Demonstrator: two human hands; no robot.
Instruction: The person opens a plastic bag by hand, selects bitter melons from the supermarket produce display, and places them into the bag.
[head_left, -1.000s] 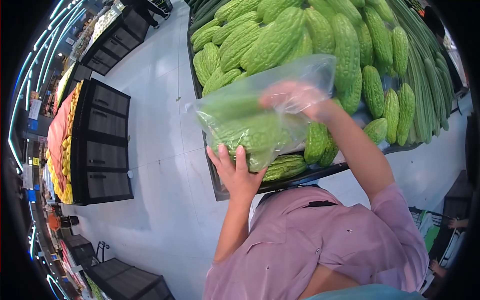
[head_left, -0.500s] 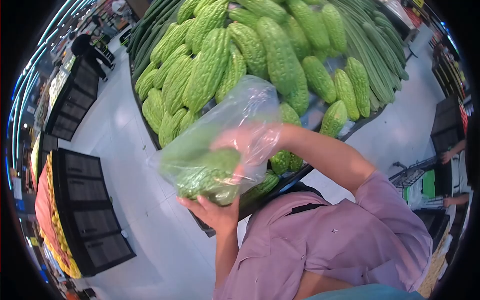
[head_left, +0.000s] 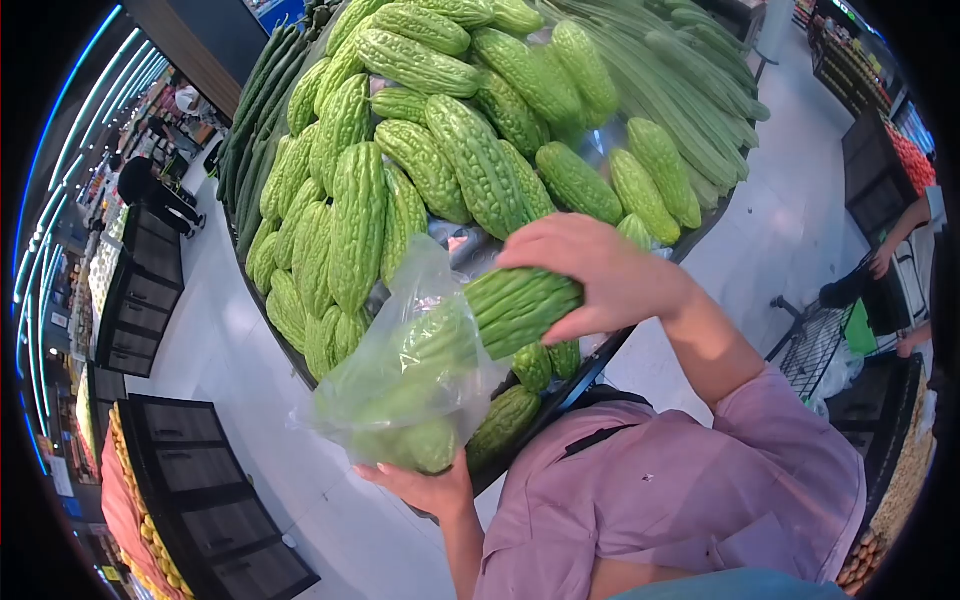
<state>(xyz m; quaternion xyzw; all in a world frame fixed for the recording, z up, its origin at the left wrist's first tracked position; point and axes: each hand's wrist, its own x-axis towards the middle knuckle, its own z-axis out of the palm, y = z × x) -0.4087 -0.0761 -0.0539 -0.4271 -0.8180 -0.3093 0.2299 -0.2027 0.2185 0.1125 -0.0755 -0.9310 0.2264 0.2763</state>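
Clear plastic bag (head_left: 350, 385) holds green produce (head_left: 430, 440), contents blurry; left hand (head_left: 435, 490) supports it below, fingers spread. Right hand (head_left: 600, 270) pinches a bitter melon (head_left: 520, 308) between fingers and thumb, far end inside bag. Display stand (head_left: 570, 395) behind bears heaped bitter melons (head_left: 358, 225).

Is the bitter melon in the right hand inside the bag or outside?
Partly inside: one end of the bitter melon sticks out at the right hand; the rest shows through the bag.
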